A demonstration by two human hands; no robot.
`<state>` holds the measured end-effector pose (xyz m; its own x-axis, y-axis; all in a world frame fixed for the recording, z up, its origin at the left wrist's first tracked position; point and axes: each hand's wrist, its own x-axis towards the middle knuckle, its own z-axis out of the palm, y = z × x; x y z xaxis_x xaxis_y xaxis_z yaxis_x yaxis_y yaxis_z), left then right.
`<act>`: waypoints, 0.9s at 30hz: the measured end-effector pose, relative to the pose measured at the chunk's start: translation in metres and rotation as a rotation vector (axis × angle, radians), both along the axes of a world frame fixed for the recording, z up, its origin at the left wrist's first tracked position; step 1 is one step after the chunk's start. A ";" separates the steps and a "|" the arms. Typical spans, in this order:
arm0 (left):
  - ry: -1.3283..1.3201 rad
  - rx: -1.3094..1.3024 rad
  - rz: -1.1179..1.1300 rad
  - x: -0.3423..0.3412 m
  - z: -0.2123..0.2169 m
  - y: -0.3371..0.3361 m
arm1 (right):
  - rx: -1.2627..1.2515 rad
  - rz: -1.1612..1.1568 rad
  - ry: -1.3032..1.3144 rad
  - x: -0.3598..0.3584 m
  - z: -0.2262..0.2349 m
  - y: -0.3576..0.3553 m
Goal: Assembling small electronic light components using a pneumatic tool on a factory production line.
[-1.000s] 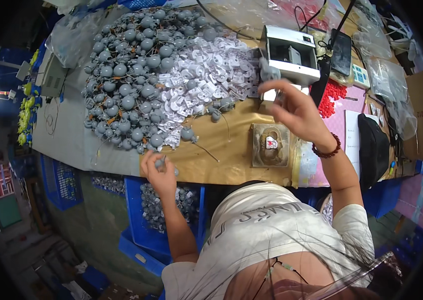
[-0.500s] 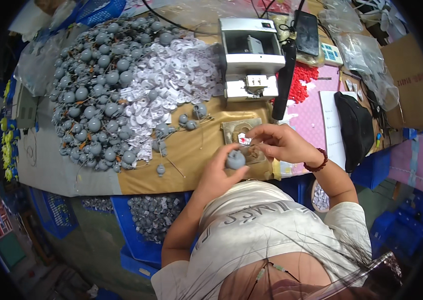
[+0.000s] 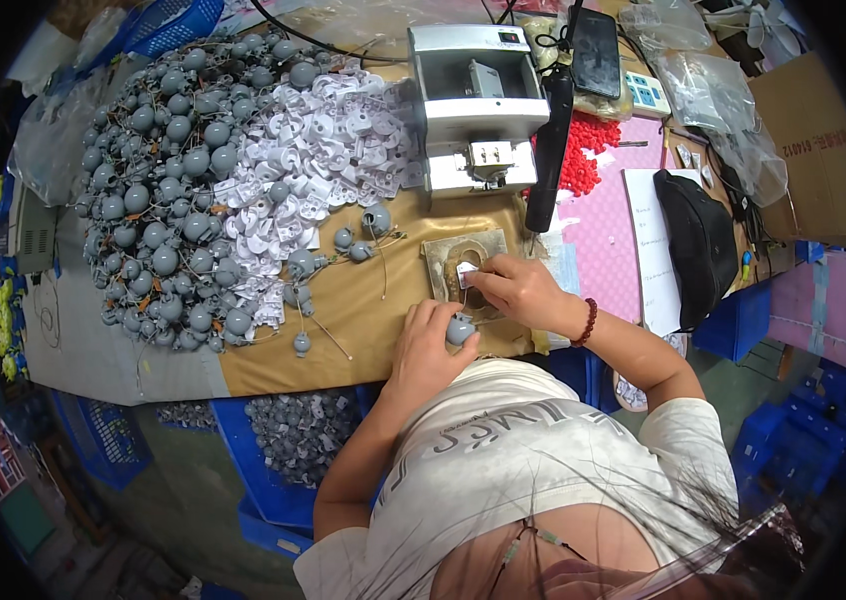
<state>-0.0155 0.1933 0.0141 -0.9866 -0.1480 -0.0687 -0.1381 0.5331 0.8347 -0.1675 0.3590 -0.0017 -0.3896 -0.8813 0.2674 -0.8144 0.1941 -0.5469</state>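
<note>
Tan-topped workbench; blue crates beneath; greenish floor below.

We see a tan-topped table. On it lie grey balls, white parts, a grey machine, red beads and a black bag.

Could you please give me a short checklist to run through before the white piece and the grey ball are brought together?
1. Left hand grips grey ball: ok.
2. Right hand pinches white piece: ok.
3. Both hands over the square pad: ok.
4. Ball's opening faces the piece: cannot tell.
5. Ball's wire free of the fingers: cannot tell.
6. More grey balls in the pile: ok.
</note>
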 end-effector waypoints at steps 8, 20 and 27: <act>0.036 -0.129 -0.038 0.000 -0.008 0.000 | 0.187 0.040 0.148 0.000 -0.004 -0.002; 0.181 -0.606 -0.018 -0.016 -0.021 0.016 | 0.086 0.071 0.156 0.006 -0.008 0.007; 0.206 -0.668 -0.078 -0.019 -0.040 0.012 | 0.021 -0.160 -0.362 -0.017 0.007 0.049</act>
<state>-0.0341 0.2054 -0.0258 -0.9792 -0.0214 0.2019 0.0474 0.9429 0.3297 -0.1850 0.4081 0.0056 -0.5885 -0.8055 0.0697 -0.5278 0.3174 -0.7879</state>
